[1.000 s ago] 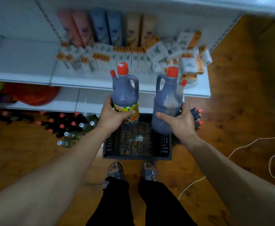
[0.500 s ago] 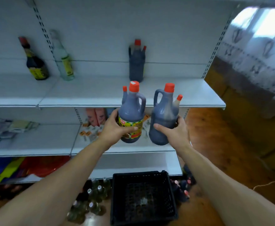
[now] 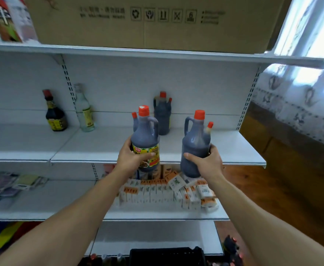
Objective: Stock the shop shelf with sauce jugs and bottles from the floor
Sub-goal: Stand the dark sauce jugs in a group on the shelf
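Nearest the camera, a black crate [image 3: 167, 254] sits on the floor below the shelving. Above it, the left hand [image 3: 131, 160] is clamped around a labelled sauce jug [image 3: 145, 139], and the right hand [image 3: 208, 163] is wrapped around a second dark jug [image 3: 194, 144]; both jugs are upright, in the air at the front edge of the middle shelf [image 3: 234, 150]. The step in hand looks like placing: next, both need setting down on the bare shelf, in front of the jug [image 3: 162, 114] standing at its back.
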A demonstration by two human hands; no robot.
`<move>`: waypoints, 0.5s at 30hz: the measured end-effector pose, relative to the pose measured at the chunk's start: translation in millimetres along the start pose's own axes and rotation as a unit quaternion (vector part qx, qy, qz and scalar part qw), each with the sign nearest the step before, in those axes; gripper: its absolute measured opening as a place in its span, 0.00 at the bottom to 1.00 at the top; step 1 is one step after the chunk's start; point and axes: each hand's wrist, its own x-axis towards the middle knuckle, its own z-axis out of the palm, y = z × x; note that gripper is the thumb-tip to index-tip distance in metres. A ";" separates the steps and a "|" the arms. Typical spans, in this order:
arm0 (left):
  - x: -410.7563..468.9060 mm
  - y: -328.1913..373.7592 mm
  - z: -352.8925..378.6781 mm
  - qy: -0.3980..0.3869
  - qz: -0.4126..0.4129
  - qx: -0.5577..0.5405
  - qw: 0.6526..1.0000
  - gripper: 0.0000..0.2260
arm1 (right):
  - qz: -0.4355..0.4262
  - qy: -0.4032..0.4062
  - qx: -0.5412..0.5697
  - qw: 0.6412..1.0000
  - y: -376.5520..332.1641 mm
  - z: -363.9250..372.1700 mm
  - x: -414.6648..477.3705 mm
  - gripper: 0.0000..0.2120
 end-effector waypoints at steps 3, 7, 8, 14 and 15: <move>16.1 2.8 5.1 0.018 0.008 0.005 1.000 0.31 | -0.006 0.003 -0.012 1.000 -1.9 6.1 25.9 0.40; 34.9 -2.6 11.4 0.025 0.011 0.021 0.999 0.33 | -0.010 0.008 -0.024 1.000 -3.4 18.0 54.5 0.39; 39.1 -7.3 13.0 0.027 0.014 0.029 0.999 0.32 | -0.008 0.009 -0.031 0.999 -2.5 20.7 59.4 0.39; 63.0 -38.5 19.7 0.078 -0.022 0.006 0.997 0.28 | 0.001 -0.013 -0.042 0.999 16.3 34.4 79.9 0.40; 68.3 -40.2 19.4 0.086 -0.031 0.001 0.996 0.30 | 0.002 -0.016 -0.035 0.999 18.8 36.2 83.0 0.40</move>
